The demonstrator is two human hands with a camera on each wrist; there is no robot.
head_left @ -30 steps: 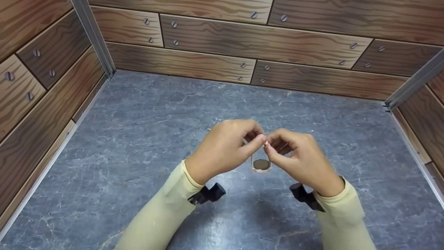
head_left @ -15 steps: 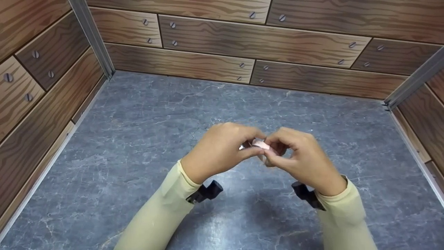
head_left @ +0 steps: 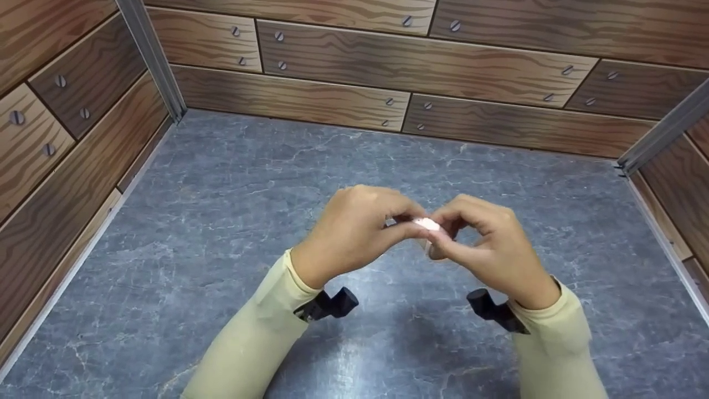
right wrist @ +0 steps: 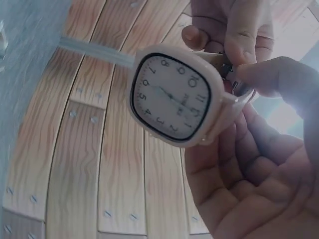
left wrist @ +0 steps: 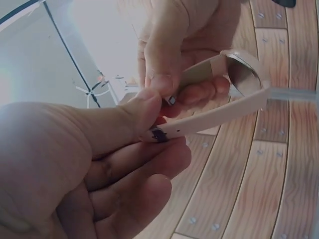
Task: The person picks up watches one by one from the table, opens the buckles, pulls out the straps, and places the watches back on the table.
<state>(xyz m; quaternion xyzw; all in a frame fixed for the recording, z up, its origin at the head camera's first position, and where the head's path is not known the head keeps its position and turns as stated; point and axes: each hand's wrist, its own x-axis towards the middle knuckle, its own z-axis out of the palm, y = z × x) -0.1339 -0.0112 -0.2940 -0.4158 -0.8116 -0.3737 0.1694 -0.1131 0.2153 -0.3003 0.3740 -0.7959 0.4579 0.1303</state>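
Both hands hold a pale pink wristwatch point(head_left: 427, 224) raised in front of the person. Its squarish white dial point(right wrist: 172, 97) with dark numerals faces the right wrist view, and the strap point(left wrist: 214, 117) bends back into a loop. The left hand point(head_left: 360, 233) pinches one strap part between thumb and fingers, near a dark band around it. With thumb and fingertips, the right hand point(head_left: 487, 238) grips the other strap end. A small metal buckle point(right wrist: 236, 86) shows between the fingertips, which nearly meet. In the head view the fingers cover most of the watch.
A grey-blue marbled tabletop point(head_left: 249, 183) lies under the hands. Wood-patterned panels point(head_left: 332, 55) wall it in at the back and both sides, with metal posts point(head_left: 152, 61) at the corners. Black wrist cameras point(head_left: 343, 302) sit at both cuffs.
The watch hung below the fingertips with its dark round back showing; it has since turned, and a bright strap section now shows between the hands. Both hands stay close together, shifted slightly right.
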